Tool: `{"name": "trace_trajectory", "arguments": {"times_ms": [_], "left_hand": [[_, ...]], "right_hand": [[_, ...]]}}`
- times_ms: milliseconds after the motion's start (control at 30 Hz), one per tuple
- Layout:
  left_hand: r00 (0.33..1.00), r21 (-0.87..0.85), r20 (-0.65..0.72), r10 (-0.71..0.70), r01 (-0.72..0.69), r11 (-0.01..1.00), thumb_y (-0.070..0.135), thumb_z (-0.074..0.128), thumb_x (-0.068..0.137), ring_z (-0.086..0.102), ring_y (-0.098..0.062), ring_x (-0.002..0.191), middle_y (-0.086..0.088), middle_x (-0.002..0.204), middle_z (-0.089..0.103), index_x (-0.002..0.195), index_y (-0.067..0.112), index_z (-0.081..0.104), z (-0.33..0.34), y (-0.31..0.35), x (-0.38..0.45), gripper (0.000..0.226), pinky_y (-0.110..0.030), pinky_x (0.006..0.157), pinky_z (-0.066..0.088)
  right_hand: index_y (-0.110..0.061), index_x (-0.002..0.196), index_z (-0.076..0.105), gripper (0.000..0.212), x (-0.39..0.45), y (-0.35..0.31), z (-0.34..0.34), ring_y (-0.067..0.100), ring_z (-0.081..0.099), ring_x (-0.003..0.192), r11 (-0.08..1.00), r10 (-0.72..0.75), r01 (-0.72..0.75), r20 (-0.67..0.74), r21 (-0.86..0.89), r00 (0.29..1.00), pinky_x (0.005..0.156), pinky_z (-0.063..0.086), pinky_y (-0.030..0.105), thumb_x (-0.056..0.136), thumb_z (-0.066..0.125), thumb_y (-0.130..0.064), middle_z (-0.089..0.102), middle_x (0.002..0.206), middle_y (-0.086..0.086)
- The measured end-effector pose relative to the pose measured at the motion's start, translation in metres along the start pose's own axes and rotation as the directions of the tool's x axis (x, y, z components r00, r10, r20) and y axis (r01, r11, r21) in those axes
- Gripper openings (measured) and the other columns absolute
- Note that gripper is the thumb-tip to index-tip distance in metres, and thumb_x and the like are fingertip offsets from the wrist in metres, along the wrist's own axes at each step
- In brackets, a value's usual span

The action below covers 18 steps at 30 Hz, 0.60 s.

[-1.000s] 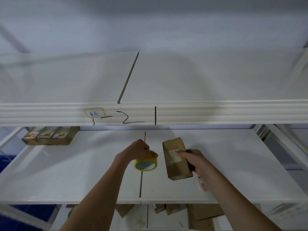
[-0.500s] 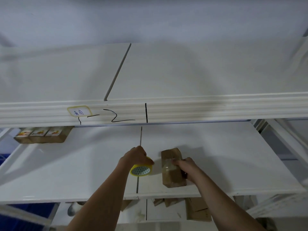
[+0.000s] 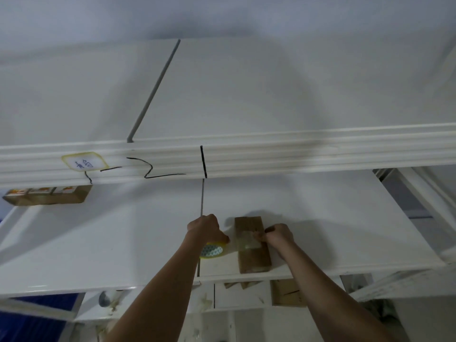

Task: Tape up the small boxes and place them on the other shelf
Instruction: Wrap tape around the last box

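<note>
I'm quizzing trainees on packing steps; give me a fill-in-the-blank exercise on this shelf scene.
1. The left hand grips a roll of ____ with a yellow rim.
2. The right hand pinches the tape strip on the small ____ box.
3. That box lies on the ____ shelf.

Missing words: tape; cardboard; white

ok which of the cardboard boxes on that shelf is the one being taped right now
The lone cardboard box near the shelf's front edge, between both hands, with clear tape across its top. The row of boxes at the far left lies untouched.
</note>
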<state>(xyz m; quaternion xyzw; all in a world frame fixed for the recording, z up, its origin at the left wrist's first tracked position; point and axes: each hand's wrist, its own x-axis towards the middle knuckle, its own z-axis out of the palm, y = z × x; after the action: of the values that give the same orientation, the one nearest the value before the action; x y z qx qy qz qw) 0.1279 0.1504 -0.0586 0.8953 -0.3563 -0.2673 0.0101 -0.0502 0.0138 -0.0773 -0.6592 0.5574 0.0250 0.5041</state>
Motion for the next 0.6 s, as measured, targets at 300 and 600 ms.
{"name": "trace_trajectory", "arguments": {"times_ms": [300,600], "left_hand": [[1.000,-0.011,-0.015,0.004,-0.004,1.000,0.063,0.074,0.073,0.066,-0.019,0.088,0.001,0.098,0.069,0.109,0.018,0.070,0.006,-0.006,0.002,0.058,-0.030,0.078,0.052],[0.999,-0.083,-0.012,0.038,-0.039,0.996,0.059,0.076,0.075,0.064,-0.017,0.081,0.003,0.089,0.064,0.107,0.015,0.072,0.006,-0.009,0.000,0.054,-0.028,0.071,0.052]], "right_hand": [[-0.011,0.073,0.065,0.047,-0.002,0.000,0.001,0.016,0.061,0.064,0.977,-0.128,0.112,-0.079,-0.183,0.989,0.053,0.040,0.025,0.073,0.083,-0.055,0.065,0.068,0.001],[-0.015,0.077,0.048,0.021,-0.011,0.028,-0.051,0.026,0.055,0.076,0.873,-0.151,-0.015,-0.299,-0.487,0.942,0.059,0.039,0.026,0.090,0.064,-0.011,0.051,0.076,0.005]]}}
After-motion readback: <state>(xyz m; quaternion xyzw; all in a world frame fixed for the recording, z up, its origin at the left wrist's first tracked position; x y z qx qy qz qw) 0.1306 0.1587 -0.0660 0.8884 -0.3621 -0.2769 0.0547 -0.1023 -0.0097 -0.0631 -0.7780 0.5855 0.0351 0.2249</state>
